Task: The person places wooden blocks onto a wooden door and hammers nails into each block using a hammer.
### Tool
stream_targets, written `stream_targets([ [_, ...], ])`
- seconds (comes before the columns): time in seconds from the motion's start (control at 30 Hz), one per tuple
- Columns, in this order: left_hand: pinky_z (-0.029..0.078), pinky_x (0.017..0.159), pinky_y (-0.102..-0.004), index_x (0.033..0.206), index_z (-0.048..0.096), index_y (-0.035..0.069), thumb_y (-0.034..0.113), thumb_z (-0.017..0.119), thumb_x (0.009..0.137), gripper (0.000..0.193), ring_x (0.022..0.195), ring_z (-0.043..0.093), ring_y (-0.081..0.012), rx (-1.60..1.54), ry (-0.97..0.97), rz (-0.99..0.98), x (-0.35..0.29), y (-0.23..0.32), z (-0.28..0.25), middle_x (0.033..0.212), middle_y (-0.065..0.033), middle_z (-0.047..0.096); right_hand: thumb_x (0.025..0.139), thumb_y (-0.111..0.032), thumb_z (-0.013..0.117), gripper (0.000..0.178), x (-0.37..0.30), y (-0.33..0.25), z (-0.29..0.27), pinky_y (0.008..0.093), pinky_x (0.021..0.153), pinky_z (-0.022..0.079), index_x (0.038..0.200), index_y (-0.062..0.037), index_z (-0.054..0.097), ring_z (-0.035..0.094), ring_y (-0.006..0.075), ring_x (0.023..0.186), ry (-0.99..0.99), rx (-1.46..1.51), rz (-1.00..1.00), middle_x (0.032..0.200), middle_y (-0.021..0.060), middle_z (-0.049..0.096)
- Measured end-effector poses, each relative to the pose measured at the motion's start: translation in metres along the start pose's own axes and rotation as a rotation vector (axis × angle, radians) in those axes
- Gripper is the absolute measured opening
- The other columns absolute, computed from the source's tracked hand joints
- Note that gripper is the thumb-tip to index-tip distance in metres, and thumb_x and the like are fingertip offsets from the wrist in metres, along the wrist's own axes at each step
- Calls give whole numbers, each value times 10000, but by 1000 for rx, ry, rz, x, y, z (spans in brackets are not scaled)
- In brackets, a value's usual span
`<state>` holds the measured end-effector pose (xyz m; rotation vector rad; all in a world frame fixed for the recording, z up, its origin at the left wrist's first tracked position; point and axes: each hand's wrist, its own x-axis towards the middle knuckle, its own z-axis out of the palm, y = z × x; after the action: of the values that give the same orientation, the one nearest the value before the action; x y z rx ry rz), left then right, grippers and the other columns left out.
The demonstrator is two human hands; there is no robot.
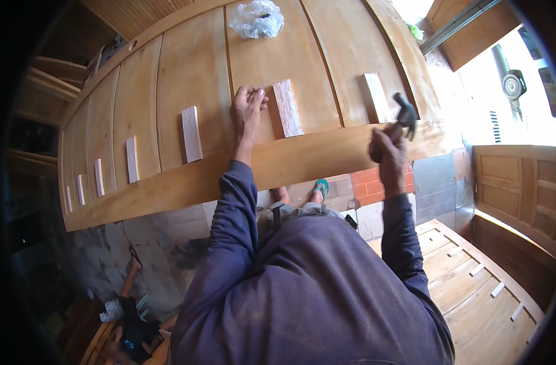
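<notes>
A large wooden door (193, 79) lies flat in front of me, with several small pale wooden blocks set along its near rail. My left hand (247, 109) rests on the door with fingers curled, touching the left side of one whitish block (287, 108). My right hand (387, 152) grips the handle of a dark-headed hammer (405, 114), raised over the near edge of the door. Another block (374, 97) stands just left of the hammer head. More blocks (191, 134) line up toward the left.
A crumpled clear plastic bag (256, 18) lies at the far side of the door. Another door panel with small blocks (478, 286) lies at the lower right. A person (132, 328) crouches on the floor at the lower left. More doors lean at right.
</notes>
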<state>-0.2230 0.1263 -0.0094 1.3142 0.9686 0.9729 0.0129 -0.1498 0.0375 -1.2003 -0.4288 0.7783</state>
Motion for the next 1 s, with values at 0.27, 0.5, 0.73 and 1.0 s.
stream_targets([
  [0.27,558,672,-236,1132,739,100,202,726,1034,141,805,690,-68,223,-214,4,43,5,-6,1150,-15,779,831,-283,897,312,10,40,108,412,768,562,989,-94,707,738,251,851,33,-890,-29,875,73,772],
  [0.5,567,741,-263,1059,755,65,145,754,1001,99,822,682,-79,284,-104,209,46,-33,0,1000,-10,788,775,-363,900,386,26,75,122,443,947,467,1003,-106,725,685,286,949,-85,-1070,-342,888,36,780],
  [0.73,576,831,-298,1007,736,33,94,761,973,75,883,706,-95,411,-64,184,35,-27,24,971,-44,795,760,-392,876,441,37,70,115,454,978,456,1035,-88,715,695,298,946,-123,-1060,-147,900,73,771],
  [1.0,592,757,-426,985,751,110,236,797,945,140,842,751,-307,561,51,412,24,-19,18,918,-116,783,799,-335,902,411,32,55,125,383,780,562,981,-21,708,715,236,800,-132,-1068,-56,865,90,738],
])
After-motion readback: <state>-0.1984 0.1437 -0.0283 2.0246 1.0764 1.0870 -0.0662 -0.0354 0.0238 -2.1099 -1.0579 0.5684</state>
